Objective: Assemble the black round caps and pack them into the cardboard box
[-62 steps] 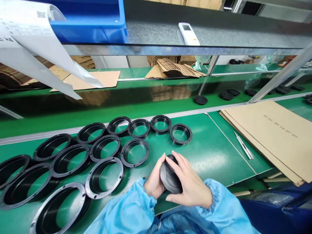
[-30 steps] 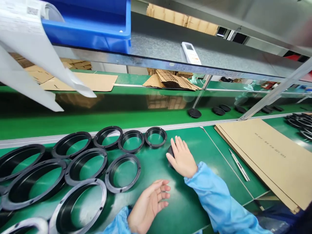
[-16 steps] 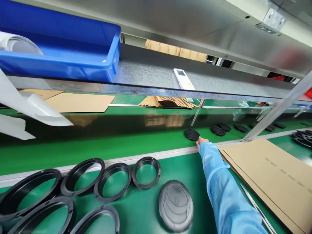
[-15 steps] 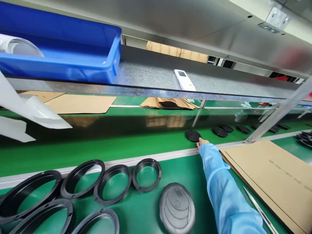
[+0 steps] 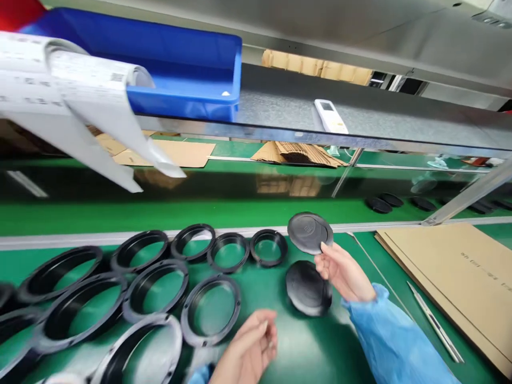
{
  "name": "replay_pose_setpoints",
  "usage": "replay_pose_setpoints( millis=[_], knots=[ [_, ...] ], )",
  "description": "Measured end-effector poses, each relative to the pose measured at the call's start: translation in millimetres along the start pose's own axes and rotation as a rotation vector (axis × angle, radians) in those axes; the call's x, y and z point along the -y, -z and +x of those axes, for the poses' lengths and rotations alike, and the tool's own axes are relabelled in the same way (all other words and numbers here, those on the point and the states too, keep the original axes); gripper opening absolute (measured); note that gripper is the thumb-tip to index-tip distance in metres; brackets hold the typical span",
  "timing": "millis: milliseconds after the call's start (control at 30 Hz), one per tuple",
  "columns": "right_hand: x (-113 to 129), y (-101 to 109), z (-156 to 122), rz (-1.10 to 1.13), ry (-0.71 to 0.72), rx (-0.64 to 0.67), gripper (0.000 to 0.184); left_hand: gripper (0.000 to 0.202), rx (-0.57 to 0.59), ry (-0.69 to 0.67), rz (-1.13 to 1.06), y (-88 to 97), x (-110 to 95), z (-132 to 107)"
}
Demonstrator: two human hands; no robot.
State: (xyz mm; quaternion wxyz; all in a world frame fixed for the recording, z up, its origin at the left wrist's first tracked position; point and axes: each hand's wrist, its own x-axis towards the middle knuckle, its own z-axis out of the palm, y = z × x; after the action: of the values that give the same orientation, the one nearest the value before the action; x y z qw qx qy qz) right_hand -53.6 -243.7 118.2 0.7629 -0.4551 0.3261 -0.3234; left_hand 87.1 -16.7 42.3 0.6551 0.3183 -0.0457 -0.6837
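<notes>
My right hand [image 5: 344, 271] pinches the lower edge of a round black cover [image 5: 310, 232] and holds it tilted in the air above the green mat. A second domed black cover [image 5: 307, 287] lies on the mat just below and left of that hand. My left hand [image 5: 250, 349] hovers low near the front edge, fingers loosely curled and a little blurred, with nothing in it. Several black flanged rings [image 5: 210, 309] of graded sizes lie in rows to the left; the smallest ring [image 5: 268, 247] sits beside the held cover.
A green conveyor belt [image 5: 200, 210] runs behind the mat, with more black covers [image 5: 378, 205] on it at right. Flat cardboard [image 5: 460, 272] and a thin metal tool [image 5: 434, 321] lie at right. Overhead, a shelf carries a blue bin [image 5: 180, 80], a white remote [image 5: 330, 116] and hanging paper sheets [image 5: 80, 101].
My right hand has drawn back from the conveyor belt with a black cover in its fingers. My left hand has come into view at the bottom.
</notes>
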Motion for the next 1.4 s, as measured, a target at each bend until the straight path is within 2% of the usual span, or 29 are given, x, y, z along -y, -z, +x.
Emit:
replay_pose_setpoints(
  millis=[133, 200, 267, 333, 400, 500, 567, 633, 700, 733, 767, 800, 867, 900, 967, 1133, 1400],
  knots=[
    [-59.7, -44.1, -91.4, 0.153, -0.157, 0.183, 0.046, 0.069, 0.193, -0.247, -0.165, -21.7, -13.6, -13.3],
    [-88.6, -59.9, -120.6, 0.207, -0.214, 0.231, 0.044, 0.082, 0.227, -0.277, -0.233, -24.2, -18.5, -19.1],
    [-108.3, -68.3, -139.9, 0.208, -0.234, 0.284, 0.042, 0.087, 0.210, -0.260, -0.261, -23.7, -22.7, -24.8],
    [-116.7, -69.8, -151.4, 0.163, -0.235, 0.354, 0.041, 0.085, 0.203, -0.231, -0.280, -22.0, -25.4, -29.4],
    [-117.4, -67.1, -158.0, 0.127, -0.235, 0.387, 0.037, 0.080, 0.249, -0.203, -0.282, -20.4, -24.7, -32.4],
    [-118.0, -63.0, -164.9, 0.161, -0.225, 0.367, 0.034, 0.083, 0.327, -0.141, -0.233, -18.6, -15.9, -34.0],
    [-121.3, -62.2, -170.0, 0.205, -0.234, 0.365, 0.037, 0.084, 0.339, -0.095, -0.182, -17.1, -7.6, -33.4],
    [-122.6, -60.8, -175.9, 0.180, -0.288, 0.448, 0.043, 0.079, 0.330, -0.074, -0.158, -15.0, -1.3, -31.7],
    [-115.9, -56.7, -181.2, 0.037, -0.345, 0.578, 0.049, 0.068, 0.297, -0.073, -0.170, -12.7, 0.6, -29.6],
    [-109.0, -53.6, -182.6, -0.069, -0.316, 0.587, 0.049, 0.062, 0.276, -0.072, -0.183, -11.8, 0.1, -28.8],
    [-100.4, -49.9, -182.6, -0.196, -0.215, 0.535, 0.047, 0.057, 0.260, -0.059, -0.195, -11.3, -0.9, -28.3],
    [-91.0, -46.3, -180.8, -0.334, -0.052, 0.425, 0.043, 0.055, 0.252, -0.037, -0.206, -11.3, -2.0, -28.0],
    [-74.3, -40.1, -171.9, -0.658, 0.403, 0.135, 0.032, 0.056, 0.265, -0.002, -0.219, -12.5, -3.1, -28.2],
    [-68.7, -38.3, -165.4, -0.806, 0.580, 0.048, 0.030, 0.057, 0.277, 0.003, -0.219, -13.3, -2.8, -28.4],
    [-65.1, -37.5, -151.5, -1.009, 0.761, 0.002, 0.031, 0.056, 0.294, 0.011, -0.219, -14.4, -1.0, -28.5],
    [-77.8, -44.4, -131.6, -1.112, 0.770, 0.041, 0.041, 0.054, 0.262, 0.027, -0.206, -13.5, 1.2, -25.6],
    [-78.8, -41.9, -126.4, -0.974, 0.706, 0.144, 0.048, 0.063, 0.403, -0.007, -0.144, -20.3, 1.9, -24.1]
  ],
)
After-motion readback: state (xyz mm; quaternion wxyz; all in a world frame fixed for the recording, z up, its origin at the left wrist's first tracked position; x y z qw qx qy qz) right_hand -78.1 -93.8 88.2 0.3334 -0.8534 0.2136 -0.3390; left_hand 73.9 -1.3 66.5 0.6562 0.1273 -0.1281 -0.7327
